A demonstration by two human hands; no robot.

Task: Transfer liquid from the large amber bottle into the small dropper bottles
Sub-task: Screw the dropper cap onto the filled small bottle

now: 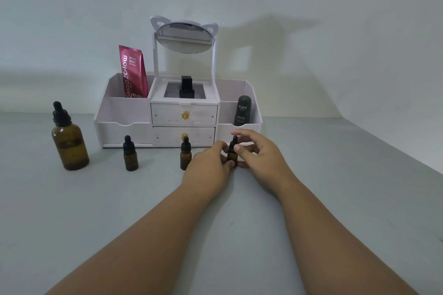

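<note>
We record one view, worn on the head, facing forward and down along both forearms [167,235]. The fingers [249,135] lie slightly above frame centre, at arm's length from the wide-angle lens. Behind the fingers the desk [335,199] runs to a white organiser [124,112] against the wall [311,7]. Nearer than the fingers, desk and forearms fill the frame.

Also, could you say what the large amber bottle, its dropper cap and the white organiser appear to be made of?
Large amber bottle: probably glass, glossy translucent brown; the liquid level shows through. Its dropper cap: matte black, likely a rubber bulb over a plastic collar. White organiser: flat matte panels, plastic or board; can't tell which.
</note>
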